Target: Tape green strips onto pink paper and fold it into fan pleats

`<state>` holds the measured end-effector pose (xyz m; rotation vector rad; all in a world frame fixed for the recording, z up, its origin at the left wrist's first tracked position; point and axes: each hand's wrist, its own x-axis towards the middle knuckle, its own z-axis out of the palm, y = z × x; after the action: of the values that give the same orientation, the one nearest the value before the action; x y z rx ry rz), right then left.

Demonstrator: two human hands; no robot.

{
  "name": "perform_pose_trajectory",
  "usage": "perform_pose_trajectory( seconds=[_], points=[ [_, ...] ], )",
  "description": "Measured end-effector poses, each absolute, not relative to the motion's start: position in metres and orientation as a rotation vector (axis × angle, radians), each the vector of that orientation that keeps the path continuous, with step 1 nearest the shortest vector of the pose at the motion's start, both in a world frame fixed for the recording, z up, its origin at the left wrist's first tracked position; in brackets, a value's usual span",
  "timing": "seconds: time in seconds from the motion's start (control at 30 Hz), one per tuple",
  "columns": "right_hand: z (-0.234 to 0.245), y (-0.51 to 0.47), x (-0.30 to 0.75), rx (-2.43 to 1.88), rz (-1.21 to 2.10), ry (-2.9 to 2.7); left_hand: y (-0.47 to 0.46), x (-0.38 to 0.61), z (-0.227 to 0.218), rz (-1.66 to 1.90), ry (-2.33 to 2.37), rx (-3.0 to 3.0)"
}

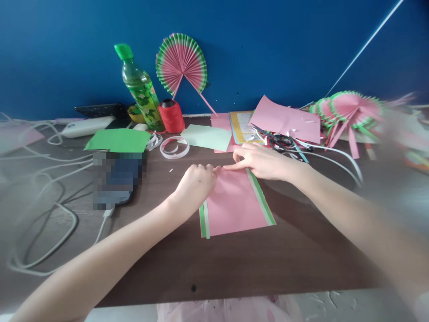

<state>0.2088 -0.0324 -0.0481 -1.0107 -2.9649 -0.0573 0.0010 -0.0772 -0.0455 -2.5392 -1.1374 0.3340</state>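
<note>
A pink paper sheet [234, 205] with white and green strips along both long edges lies on the dark brown table [234, 264]. My left hand [196, 183] rests on the sheet's far left corner, fingers curled and pinching its top edge. My right hand [261, 161] presses on the far edge too, index finger stretched left until it meets the left hand's fingertips.
A green bottle [140, 89], a red thread spool [171, 116], a tape ring [174, 147], a green sheet [117, 139], a pale green sheet [208, 136] and a phone [115, 179] with white cables lie at left. Scissors [281, 142], pink paper [284, 118] and folded paper fans [348, 112] are at right; another fan [181, 60] leans on the blue wall.
</note>
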Motion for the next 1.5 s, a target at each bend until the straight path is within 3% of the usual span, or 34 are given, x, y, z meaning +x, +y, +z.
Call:
perform_pose_trajectory(
  seconds=[0.53,0.9,1.27,1.5],
  points=[
    [-0.050,-0.033,0.207,-1.082,0.055,-2.976,-0.050,-0.012,-0.054,0.057,-1.107,-2.769],
    [-0.042,-0.020,0.222,-1.261,0.630,-2.654,-0.035,-0.016,-0.063,-0.475,-1.431,-2.986],
    [-0.048,-0.018,0.224,-1.324,0.972,-2.515,-0.034,-0.020,-0.059,-0.430,-1.721,-3.169],
    [-0.046,-0.021,0.219,-1.308,0.926,-2.498,-0.036,-0.019,-0.051,-0.481,-1.594,-3.138]
  ],
)
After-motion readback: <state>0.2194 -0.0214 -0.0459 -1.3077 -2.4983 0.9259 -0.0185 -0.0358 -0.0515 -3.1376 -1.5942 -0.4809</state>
